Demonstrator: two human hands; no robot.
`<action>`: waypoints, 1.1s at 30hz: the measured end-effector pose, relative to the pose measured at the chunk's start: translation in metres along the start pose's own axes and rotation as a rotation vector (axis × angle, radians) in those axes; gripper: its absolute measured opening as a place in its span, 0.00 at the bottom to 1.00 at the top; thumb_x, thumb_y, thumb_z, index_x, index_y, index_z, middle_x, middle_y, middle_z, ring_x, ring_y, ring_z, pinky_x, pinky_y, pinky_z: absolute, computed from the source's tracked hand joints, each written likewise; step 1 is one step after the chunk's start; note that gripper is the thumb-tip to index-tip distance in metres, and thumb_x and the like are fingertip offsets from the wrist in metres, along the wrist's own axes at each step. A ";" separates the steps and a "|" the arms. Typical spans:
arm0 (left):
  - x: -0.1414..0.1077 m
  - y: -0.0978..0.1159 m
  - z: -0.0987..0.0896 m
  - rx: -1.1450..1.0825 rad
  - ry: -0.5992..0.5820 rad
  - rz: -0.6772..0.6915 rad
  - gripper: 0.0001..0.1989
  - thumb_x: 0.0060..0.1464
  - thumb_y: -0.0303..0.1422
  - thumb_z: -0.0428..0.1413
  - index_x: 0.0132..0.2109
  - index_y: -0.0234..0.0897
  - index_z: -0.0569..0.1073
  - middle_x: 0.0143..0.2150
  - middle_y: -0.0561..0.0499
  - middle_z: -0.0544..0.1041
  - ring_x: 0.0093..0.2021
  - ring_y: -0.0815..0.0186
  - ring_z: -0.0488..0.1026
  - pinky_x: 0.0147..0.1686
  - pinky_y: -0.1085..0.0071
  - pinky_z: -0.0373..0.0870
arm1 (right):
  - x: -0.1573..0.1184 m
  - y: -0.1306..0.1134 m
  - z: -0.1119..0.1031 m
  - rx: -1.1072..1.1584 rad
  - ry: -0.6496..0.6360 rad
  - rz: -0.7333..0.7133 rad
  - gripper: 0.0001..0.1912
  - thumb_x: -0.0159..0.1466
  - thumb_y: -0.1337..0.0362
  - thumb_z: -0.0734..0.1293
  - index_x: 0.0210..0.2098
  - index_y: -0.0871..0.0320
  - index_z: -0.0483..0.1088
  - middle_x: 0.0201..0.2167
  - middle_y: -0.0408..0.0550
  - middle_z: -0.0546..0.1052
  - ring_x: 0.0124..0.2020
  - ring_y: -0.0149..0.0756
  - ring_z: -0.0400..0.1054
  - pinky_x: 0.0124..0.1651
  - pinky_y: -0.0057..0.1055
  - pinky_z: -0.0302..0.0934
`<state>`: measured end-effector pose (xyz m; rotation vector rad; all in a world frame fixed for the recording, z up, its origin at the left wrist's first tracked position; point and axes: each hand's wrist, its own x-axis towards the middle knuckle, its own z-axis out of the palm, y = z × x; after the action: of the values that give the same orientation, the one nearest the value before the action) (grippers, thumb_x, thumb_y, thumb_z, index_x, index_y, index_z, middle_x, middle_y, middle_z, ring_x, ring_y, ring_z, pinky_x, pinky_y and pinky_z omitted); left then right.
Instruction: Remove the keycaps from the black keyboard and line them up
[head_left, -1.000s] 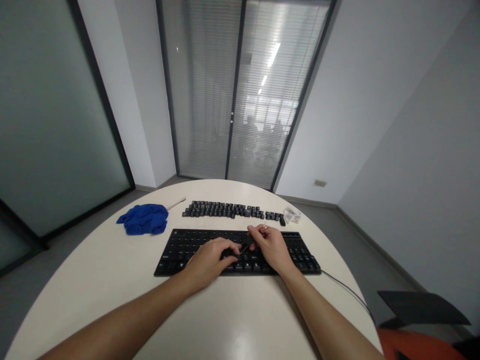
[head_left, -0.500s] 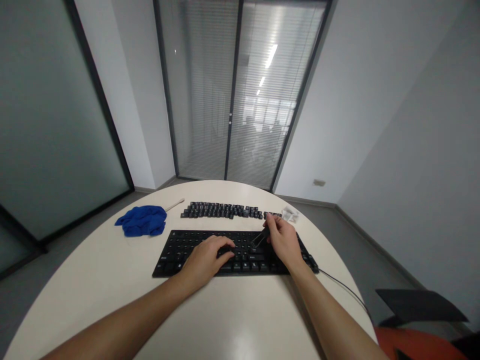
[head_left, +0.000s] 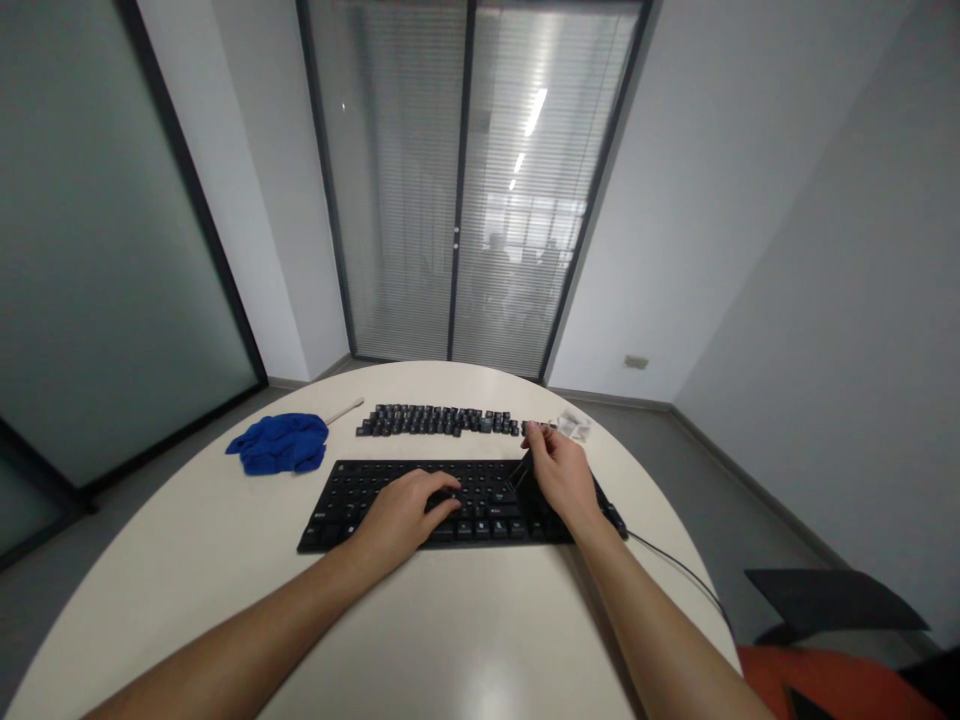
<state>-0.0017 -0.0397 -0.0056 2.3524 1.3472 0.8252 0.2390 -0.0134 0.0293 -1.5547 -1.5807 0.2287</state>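
A black keyboard (head_left: pixel 487 527) lies across the table, with many keycaps off its upper rows. My left hand (head_left: pixel 405 508) rests on its middle, fingers curved, thumb and forefinger apart with nothing seen between them. Over the keyboard's right part, my right hand (head_left: pixel 561 475) pinches a wire keycap puller (head_left: pixel 519 472), its thin loops pointing down and left towards the keys. Whether the loops touch a keycap is too small to tell. Behind the keyboard, loose black keycaps (head_left: pixel 420 420) are laid out in rows.
A crumpled blue cloth (head_left: pixel 281 443) lies at the left, with a thin pale stick (head_left: pixel 345 410) beside it. A small clear plastic item (head_left: pixel 574 424) sits behind my right hand. The keyboard cable (head_left: pixel 675 566) runs off the right edge near a chair (head_left: pixel 832 600).
My right hand has turned slightly, and the puller's loops now look narrower and steeper. My left hand stays on the keyboard. The whole view has shifted a little.
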 end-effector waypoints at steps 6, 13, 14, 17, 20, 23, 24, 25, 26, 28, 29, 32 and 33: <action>0.001 0.002 -0.002 -0.003 0.022 0.018 0.08 0.60 0.36 0.55 0.45 0.42 0.75 0.46 0.51 0.79 0.46 0.61 0.75 0.49 0.64 0.69 | 0.001 0.000 -0.001 -0.022 -0.022 0.004 0.28 0.68 0.46 0.55 0.24 0.56 0.73 0.22 0.48 0.77 0.27 0.40 0.71 0.31 0.30 0.56; 0.019 0.006 -0.007 0.134 0.017 -0.003 0.08 0.59 0.36 0.55 0.46 0.43 0.75 0.45 0.52 0.79 0.45 0.59 0.75 0.46 0.64 0.69 | 0.001 0.000 0.001 -0.030 -0.041 -0.007 0.28 0.69 0.46 0.54 0.25 0.56 0.73 0.24 0.49 0.78 0.28 0.40 0.72 0.32 0.30 0.56; 0.024 0.005 -0.007 0.157 0.013 0.004 0.08 0.60 0.36 0.55 0.45 0.43 0.75 0.45 0.51 0.79 0.47 0.58 0.75 0.48 0.64 0.69 | 0.000 0.000 0.001 -0.033 -0.041 -0.008 0.27 0.69 0.46 0.54 0.25 0.56 0.73 0.24 0.49 0.78 0.28 0.40 0.72 0.32 0.30 0.56; 0.043 0.003 -0.007 0.233 0.012 -0.007 0.08 0.59 0.36 0.56 0.45 0.43 0.76 0.45 0.50 0.79 0.47 0.58 0.75 0.47 0.65 0.69 | 0.000 -0.001 0.000 -0.034 -0.045 -0.012 0.27 0.69 0.47 0.55 0.25 0.55 0.73 0.24 0.49 0.78 0.29 0.40 0.72 0.33 0.30 0.56; 0.061 0.001 -0.005 0.342 0.018 -0.019 0.09 0.59 0.37 0.56 0.45 0.44 0.76 0.41 0.50 0.79 0.44 0.58 0.75 0.44 0.66 0.69 | 0.001 -0.001 0.000 -0.022 -0.044 -0.021 0.27 0.69 0.47 0.55 0.25 0.55 0.73 0.24 0.49 0.78 0.29 0.40 0.72 0.33 0.30 0.57; 0.076 0.002 -0.001 0.388 0.022 0.001 0.08 0.59 0.37 0.56 0.44 0.43 0.77 0.40 0.48 0.78 0.44 0.57 0.74 0.45 0.64 0.68 | 0.001 0.000 0.001 -0.011 -0.035 -0.027 0.27 0.69 0.47 0.55 0.24 0.55 0.72 0.24 0.49 0.78 0.29 0.40 0.72 0.33 0.30 0.56; 0.081 0.001 0.000 0.395 0.018 0.013 0.08 0.59 0.36 0.56 0.44 0.43 0.77 0.40 0.47 0.78 0.44 0.56 0.74 0.46 0.64 0.67 | 0.001 0.000 0.001 -0.011 -0.033 -0.026 0.26 0.69 0.47 0.55 0.24 0.54 0.72 0.24 0.49 0.78 0.29 0.40 0.72 0.32 0.30 0.56; 0.085 0.001 0.002 0.403 0.011 0.029 0.07 0.58 0.35 0.57 0.43 0.43 0.77 0.41 0.47 0.78 0.45 0.56 0.73 0.47 0.64 0.67 | 0.001 0.000 0.001 -0.012 -0.036 -0.022 0.26 0.69 0.47 0.55 0.24 0.54 0.72 0.24 0.49 0.78 0.28 0.40 0.72 0.32 0.30 0.56; 0.089 0.000 0.003 0.410 0.005 0.046 0.07 0.58 0.34 0.57 0.43 0.42 0.77 0.41 0.47 0.78 0.46 0.56 0.73 0.48 0.64 0.67 | 0.001 -0.001 0.001 -0.013 -0.038 -0.017 0.26 0.69 0.47 0.55 0.24 0.54 0.72 0.23 0.49 0.78 0.28 0.40 0.71 0.32 0.30 0.55; 0.096 -0.002 0.007 0.423 -0.005 0.076 0.06 0.58 0.33 0.57 0.42 0.42 0.77 0.42 0.47 0.78 0.48 0.56 0.71 0.50 0.63 0.66 | 0.000 -0.001 0.001 -0.013 -0.044 -0.007 0.26 0.69 0.47 0.55 0.24 0.54 0.72 0.23 0.48 0.77 0.27 0.40 0.71 0.31 0.31 0.55; 0.100 -0.004 0.008 0.429 -0.005 0.088 0.06 0.57 0.32 0.57 0.42 0.41 0.77 0.43 0.47 0.78 0.49 0.56 0.70 0.50 0.63 0.66 | 0.000 -0.001 0.001 -0.011 -0.046 -0.005 0.26 0.69 0.47 0.55 0.24 0.54 0.72 0.23 0.48 0.77 0.27 0.40 0.71 0.32 0.31 0.55; 0.108 -0.009 0.012 0.447 0.004 0.110 0.06 0.58 0.32 0.56 0.42 0.40 0.77 0.46 0.45 0.77 0.51 0.54 0.68 0.52 0.61 0.65 | 0.000 -0.001 0.001 -0.003 -0.045 -0.002 0.26 0.69 0.46 0.55 0.25 0.54 0.72 0.23 0.48 0.77 0.28 0.40 0.71 0.32 0.31 0.55; 0.111 -0.011 0.013 0.451 0.008 0.114 0.07 0.58 0.32 0.56 0.42 0.40 0.77 0.46 0.45 0.77 0.51 0.54 0.67 0.52 0.61 0.65 | 0.000 0.000 0.001 -0.002 -0.047 0.000 0.26 0.69 0.46 0.55 0.25 0.54 0.72 0.23 0.48 0.77 0.28 0.40 0.71 0.32 0.31 0.55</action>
<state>0.0424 0.0612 0.0150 2.7889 1.5459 0.6071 0.2382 -0.0129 0.0289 -1.5612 -1.6174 0.2658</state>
